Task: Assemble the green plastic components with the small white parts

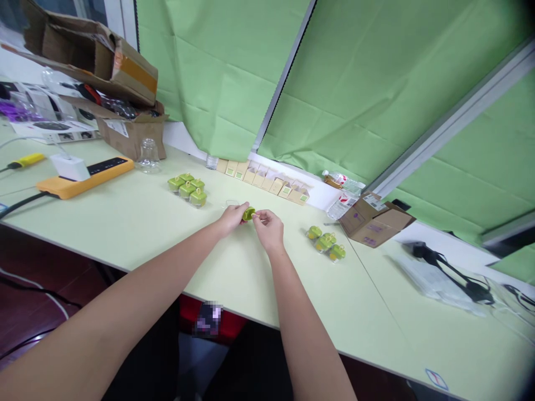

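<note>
My left hand [232, 218] is closed around a small green lid [249, 213], its hollow side partly facing me. Close beside it, my right hand [270, 227] pinches at the lid's right edge; whatever sits between those fingertips is too small to name. Just behind my left hand a clear plastic cup [231, 203] shows in part. To the left stands a group of small clear containers with green lids [186, 188], each topped by a pale loop. Several similar containers with green lids [326, 241] stand to the right, with yellow contents visible.
Small house-shaped cardboard boxes [267, 181] line the back edge. An orange power strip [86, 177], a clear dome [148, 156] and open cartons [129, 131] are on the left. Plastic bottles [343, 192], a brown carton [374, 220] and a black cable [455, 273] lie right.
</note>
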Available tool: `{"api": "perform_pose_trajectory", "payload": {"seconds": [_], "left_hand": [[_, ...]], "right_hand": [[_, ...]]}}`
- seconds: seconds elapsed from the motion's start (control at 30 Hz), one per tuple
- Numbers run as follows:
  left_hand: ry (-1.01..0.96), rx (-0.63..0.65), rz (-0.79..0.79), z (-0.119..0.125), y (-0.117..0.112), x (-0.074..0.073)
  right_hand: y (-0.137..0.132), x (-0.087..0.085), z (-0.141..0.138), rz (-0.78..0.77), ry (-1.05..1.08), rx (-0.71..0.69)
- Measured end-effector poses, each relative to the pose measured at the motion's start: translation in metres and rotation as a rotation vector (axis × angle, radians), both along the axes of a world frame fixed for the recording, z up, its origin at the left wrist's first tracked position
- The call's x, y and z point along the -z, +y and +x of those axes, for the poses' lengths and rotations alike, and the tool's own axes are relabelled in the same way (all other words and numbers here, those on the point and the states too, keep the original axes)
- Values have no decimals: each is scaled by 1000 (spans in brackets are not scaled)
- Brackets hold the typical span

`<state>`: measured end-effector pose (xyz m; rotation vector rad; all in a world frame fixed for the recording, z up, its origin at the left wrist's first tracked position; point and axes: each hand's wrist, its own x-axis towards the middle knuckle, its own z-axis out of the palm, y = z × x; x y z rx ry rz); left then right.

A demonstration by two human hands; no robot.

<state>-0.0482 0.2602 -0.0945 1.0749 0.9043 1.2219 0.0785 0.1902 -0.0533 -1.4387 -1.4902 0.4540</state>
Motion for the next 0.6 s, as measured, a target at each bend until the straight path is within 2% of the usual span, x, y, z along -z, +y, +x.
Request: {"api": "perform_pose_trajectory", "payload": {"seconds": [0.17,0.5,0.6], "left_hand": [[9,34,12,0,-1,-1],[84,25,47,-1,-18,-17],[67,74,41,-1,-20,-19]], "right_hand": [[-3,0,-3,9,-50,-30],[-1,3,0,24,-187,37],[0,6,1,25,-229,67]]}}
